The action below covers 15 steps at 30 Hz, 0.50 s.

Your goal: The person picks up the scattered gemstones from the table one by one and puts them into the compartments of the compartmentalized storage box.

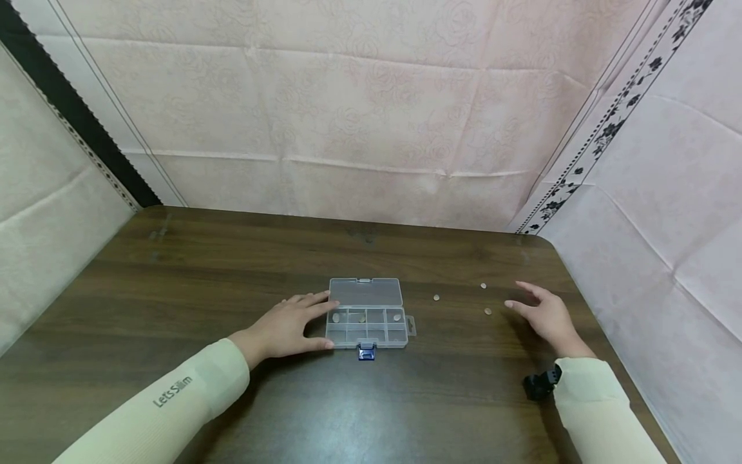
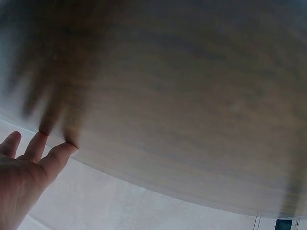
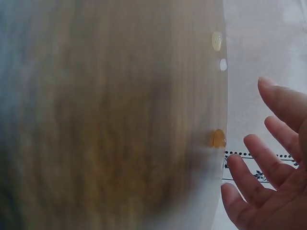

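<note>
Here, the left hand [image 1: 284, 327], fingers spread, touches the left end of a clear compartment box [image 1: 375, 336] on the table [image 1: 278, 412], its long axis running left to right, lid [image 1: 366, 293] folded back, blue clasp [image 1: 366, 352] facing near, tab [image 1: 411, 325] pointing right; three small pieces [image 1: 488, 311] lie near the right hand [image 1: 547, 317], its fingers spread

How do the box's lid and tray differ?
The lid is a plain panel; the tray is divided inside. The tray holds small pieces; the lid holds none. The tray has a blue latch at its near edge; the lid sits beyond the tray's far edge. Both are see-through.
</note>
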Tool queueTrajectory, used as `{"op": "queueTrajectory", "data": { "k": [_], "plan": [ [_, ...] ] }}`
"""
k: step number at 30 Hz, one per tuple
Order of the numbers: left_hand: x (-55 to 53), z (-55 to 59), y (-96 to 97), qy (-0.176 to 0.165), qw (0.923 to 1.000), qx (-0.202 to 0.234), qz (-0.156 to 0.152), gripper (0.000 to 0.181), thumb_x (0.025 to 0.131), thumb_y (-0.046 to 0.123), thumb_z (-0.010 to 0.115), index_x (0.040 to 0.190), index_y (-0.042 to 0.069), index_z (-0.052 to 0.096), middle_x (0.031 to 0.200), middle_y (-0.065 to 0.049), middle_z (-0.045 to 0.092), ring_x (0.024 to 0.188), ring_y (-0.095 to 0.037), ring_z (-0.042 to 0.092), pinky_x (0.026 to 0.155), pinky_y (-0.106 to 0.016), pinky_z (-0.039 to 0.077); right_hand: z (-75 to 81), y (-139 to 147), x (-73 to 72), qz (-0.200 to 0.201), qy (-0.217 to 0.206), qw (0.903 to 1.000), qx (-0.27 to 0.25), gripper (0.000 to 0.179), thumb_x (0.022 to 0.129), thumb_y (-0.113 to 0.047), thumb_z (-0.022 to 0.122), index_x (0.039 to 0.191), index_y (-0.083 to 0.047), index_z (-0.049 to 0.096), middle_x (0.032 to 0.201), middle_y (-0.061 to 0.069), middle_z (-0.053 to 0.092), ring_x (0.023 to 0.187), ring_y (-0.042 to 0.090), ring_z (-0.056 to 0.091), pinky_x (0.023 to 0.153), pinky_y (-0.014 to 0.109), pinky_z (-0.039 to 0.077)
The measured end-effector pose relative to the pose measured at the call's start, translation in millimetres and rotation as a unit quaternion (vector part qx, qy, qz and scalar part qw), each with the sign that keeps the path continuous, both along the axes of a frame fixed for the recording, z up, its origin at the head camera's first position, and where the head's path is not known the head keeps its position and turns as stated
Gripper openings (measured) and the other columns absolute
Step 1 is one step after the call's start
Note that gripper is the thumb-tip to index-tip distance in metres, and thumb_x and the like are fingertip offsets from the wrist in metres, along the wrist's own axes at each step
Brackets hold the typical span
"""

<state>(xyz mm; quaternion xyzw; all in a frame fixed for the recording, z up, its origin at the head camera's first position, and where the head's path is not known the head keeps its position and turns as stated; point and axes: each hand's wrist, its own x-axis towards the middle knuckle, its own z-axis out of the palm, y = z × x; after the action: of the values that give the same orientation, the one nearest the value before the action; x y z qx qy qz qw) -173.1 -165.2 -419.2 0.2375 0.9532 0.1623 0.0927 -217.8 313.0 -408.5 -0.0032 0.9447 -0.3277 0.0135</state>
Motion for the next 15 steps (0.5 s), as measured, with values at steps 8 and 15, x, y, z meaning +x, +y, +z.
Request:
{"op": "queueTrajectory", "data": {
  "k": [8,15],
  "plan": [
    [0.3,0.0,-0.3,0.009,0.9999,0.003,-0.006,0.079,0.084,0.068,0.057,0.149,0.026,0.040,0.157,-0.004,0.031,0.137,-0.041,0.034,0.103,-0.068,0.028,-2.1,7,-6.3,-0.001,-0.034,0.9994,0.008,0.063,0.094,-0.032,0.064,0.140,0.005,0.044,0.141,0.032,0.042,0.124,0.048,0.045,0.095,0.055,0.044],
    [0.9,0.2,-0.4,0.003,1.0000,0.002,-0.004,0.079,0.084,0.069,0.056,0.149,0.027,0.039,0.157,-0.003,0.029,0.138,-0.041,0.033,0.103,-0.069,0.027,-3.5,12,-6.7,-0.009,-0.048,0.9988,-0.011,0.060,0.093,-0.026,0.064,0.139,0.008,0.045,0.139,0.031,0.045,0.122,0.046,0.047,0.093,0.052,0.045]
  ]
}}
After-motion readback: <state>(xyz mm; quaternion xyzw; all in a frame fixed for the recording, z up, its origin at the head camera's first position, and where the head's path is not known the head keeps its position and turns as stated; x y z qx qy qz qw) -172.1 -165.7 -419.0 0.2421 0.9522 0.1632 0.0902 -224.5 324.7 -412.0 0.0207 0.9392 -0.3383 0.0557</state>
